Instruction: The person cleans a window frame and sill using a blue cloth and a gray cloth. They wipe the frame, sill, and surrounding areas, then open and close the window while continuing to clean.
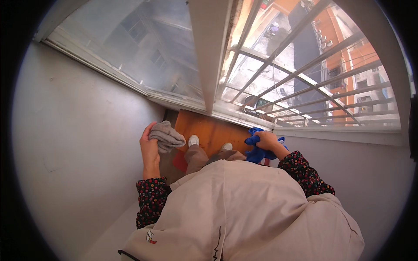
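Note:
A bunched grey cloth (166, 136) is gripped in my left hand (150, 145), held out in front of the white wall on the left. My right hand (267, 142) closes around a crumpled blue cloth (257, 152), whose folds hang below and beside the fingers. Both hands are at about waist height and well apart, with my legs between them. Neither cloth touches the window in this view.
My white shoes (193, 140) stand on an orange-brown wooden surface (209, 127). Ahead is a closed glass pane (130, 48) at left; at right, a window opening with metal bars (300, 76) overlooks buildings far below. White walls (78, 130) flank me. Something red (179, 161) lies below my left side.

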`<state>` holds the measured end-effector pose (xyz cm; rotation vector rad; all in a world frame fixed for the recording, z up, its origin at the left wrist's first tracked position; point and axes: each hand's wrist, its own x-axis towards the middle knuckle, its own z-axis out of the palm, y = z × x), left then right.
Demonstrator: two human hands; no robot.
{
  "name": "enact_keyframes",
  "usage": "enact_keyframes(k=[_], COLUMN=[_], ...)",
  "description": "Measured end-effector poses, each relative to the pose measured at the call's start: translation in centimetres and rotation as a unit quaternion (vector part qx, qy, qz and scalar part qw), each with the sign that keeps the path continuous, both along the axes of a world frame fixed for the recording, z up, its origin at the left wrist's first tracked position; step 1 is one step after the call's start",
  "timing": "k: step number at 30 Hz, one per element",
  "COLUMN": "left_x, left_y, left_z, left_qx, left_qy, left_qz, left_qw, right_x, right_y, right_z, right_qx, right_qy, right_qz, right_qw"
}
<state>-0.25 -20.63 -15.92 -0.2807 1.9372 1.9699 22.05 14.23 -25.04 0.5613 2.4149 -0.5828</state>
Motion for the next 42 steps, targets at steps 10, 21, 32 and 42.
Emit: enact_keyframes(k=[10, 21, 32, 42], left_x=[-1.2, -5.0, -5.7, -7.1], left_y=[1.8, 1.6, 2.4, 3.2], left_z=[0.8, 2.4, 3.9, 4.1], left_qx=[-0.033, -0.082, -0.093, -0.092], left_qy=[0.005, 0.044, 0.065, 0.069], left_qz=[-0.094, -0.199, -0.226, -0.305], left_qw=[0.995, 0.976, 0.968, 0.945], right_x=[0.7, -6.6, -12.9, -13.6], right_y=[-1.9, -7.3, -3.2, -3.2], right_z=[0.5, 15.3, 25.3, 22.6], right_qx=[-0.018, -0.032, 0.163, 0.269], right_qy=[0.150, 0.695, 0.780, 0.685], right_qz=[-0.152, -0.160, -0.063, -0.031], right_qw=[0.977, 0.700, 0.601, 0.677])
